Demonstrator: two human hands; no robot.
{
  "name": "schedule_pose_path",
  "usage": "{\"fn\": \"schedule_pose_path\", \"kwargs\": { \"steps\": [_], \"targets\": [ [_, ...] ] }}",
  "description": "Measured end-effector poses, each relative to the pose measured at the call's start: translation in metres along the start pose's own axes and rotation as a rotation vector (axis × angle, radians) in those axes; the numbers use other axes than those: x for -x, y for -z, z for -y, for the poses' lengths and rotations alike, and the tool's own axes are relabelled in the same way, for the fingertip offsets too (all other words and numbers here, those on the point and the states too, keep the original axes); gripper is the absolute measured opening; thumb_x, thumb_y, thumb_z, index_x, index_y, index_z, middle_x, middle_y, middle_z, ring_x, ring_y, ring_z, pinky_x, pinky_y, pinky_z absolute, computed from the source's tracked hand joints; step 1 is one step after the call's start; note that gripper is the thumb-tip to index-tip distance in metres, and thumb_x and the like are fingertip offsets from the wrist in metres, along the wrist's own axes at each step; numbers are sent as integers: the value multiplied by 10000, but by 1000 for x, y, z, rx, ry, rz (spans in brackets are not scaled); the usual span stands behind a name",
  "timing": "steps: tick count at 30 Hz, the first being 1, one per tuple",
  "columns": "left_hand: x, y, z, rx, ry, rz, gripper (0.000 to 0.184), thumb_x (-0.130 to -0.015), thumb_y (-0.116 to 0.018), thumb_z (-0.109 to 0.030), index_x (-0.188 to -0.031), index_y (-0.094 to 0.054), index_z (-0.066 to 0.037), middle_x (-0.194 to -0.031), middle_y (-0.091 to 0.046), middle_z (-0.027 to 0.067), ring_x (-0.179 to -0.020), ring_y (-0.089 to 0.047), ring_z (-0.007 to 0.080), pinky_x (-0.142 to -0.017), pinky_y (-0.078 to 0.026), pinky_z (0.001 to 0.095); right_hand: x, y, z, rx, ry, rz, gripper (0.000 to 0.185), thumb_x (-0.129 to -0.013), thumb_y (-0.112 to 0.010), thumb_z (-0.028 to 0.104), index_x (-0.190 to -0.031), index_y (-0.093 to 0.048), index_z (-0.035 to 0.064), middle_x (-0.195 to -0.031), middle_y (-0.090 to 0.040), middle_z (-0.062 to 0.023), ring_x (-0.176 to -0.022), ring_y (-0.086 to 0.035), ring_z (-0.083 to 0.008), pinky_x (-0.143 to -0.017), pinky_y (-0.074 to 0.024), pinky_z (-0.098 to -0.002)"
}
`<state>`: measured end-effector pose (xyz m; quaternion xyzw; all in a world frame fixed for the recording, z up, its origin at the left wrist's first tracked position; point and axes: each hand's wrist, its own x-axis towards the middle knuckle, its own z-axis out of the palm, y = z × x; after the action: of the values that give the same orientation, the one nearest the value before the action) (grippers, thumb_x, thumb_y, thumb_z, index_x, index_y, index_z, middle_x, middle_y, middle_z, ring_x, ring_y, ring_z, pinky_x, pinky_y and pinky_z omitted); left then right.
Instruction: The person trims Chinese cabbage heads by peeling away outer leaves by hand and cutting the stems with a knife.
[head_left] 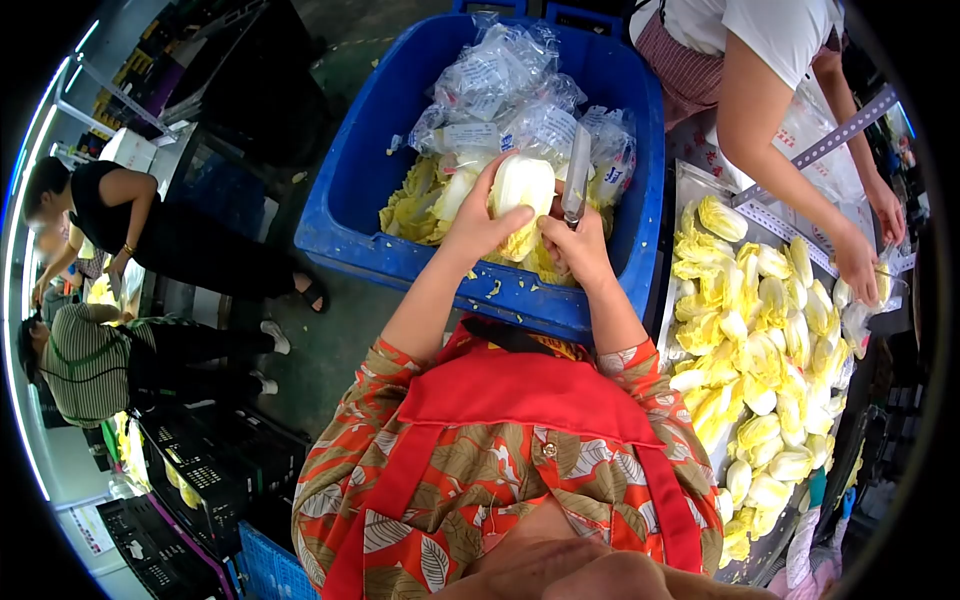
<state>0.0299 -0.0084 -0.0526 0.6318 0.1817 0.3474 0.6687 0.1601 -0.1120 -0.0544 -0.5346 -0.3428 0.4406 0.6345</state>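
Observation:
Over the blue bin (345,225), my left hand (482,218) is closed around a pale napa cabbage (524,188), its white base up and yellow leaves toward me. My right hand (578,243) grips a knife (578,165) by the handle, with the blade pointing up and away from me, just right of the cabbage. The right thumb is close to the cabbage; whether it touches cannot be made out. Below both hands, loose yellow cabbage leaves (408,205) lie in the bin. Crumpled clear plastic bags (500,80) fill its far part.
On the right, a table holds a heap of napa cabbages (770,350). Beside it, a co-worker's hands (862,265) handle a cabbage and clear plastic. A perforated metal bar (830,140) crosses there. Two people stand at the left, near black crates (215,460).

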Motion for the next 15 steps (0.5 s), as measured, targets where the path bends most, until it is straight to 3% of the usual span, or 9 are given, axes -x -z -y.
{"fn": "schedule_pose_path", "kwargs": {
  "steps": [1,7,9,10,12,13,15],
  "targets": [
    [0,0,0,-203,-69,14,720,-751,-701,-166,-1372,-359,-44,-1276,-478,118,-1177,-468,199,-995,-374,325,0,1,-1,0,0,0,539,-781,-604,62,-1294,-446,13,-792,-558,-29,-501,-470,-54,-391,-335,-203],
    [0,4,0,-173,-36,8,750,-725,-744,-183,-1366,-375,-56,-1236,-512,120,-1144,-499,204,-962,-411,333,1,5,1,79,1,58,575,-746,-628,96,-1286,-453,5,-814,-568,-41,-558,-502,-79,-460,-394,-227],
    [2,-2,-1,-164,-18,39,732,-728,-733,-161,-1364,-384,-64,-1234,-512,110,-1129,-504,195,-952,-419,328,1,4,4,301,-76,-29,645,-695,-638,139,-1294,-445,-6,-883,-591,-66,-616,-533,-112,-526,-440,-251],
    [3,2,-4,-173,-8,42,715,-732,-722,-140,-1363,-393,-72,-1232,-512,100,-1113,-510,186,-941,-427,324,-3,8,-10,290,-1,-17,689,-660,-627,161,-1297,-437,-23,-926,-603,-90,-651,-546,-131,-553,-458,-266],
    [5,3,10,-153,-54,28,734,-726,-717,-110,-1381,-388,-97,-1233,-511,69,-1088,-516,165,-931,-441,324,-5,12,-18,230,107,19,654,-678,-620,121,-1288,-437,-27,-879,-605,-74,-613,-550,-113,-509,-445,-255],
    [5,1,7,-88,17,48,740,-713,-731,-141,-1373,-397,-94,-1243,-512,85,-1115,-508,183,-960,-421,333,-3,12,-18,194,35,-9,616,-702,-609,78,-1286,-434,-10,-824,-594,-51,-535,-519,-84,-446,-402,-228],
    [0,-1,14,-298,-131,16,748,-700,-740,-173,-1366,-406,-101,-1275,-503,109,-1162,-485,209,-999,-386,341,-4,13,-21,141,15,-39,491,-748,-603,47,-1211,-448,6,-673,-540,-15,-428,-444,-65,-363,-321,-212]
  ]
}}
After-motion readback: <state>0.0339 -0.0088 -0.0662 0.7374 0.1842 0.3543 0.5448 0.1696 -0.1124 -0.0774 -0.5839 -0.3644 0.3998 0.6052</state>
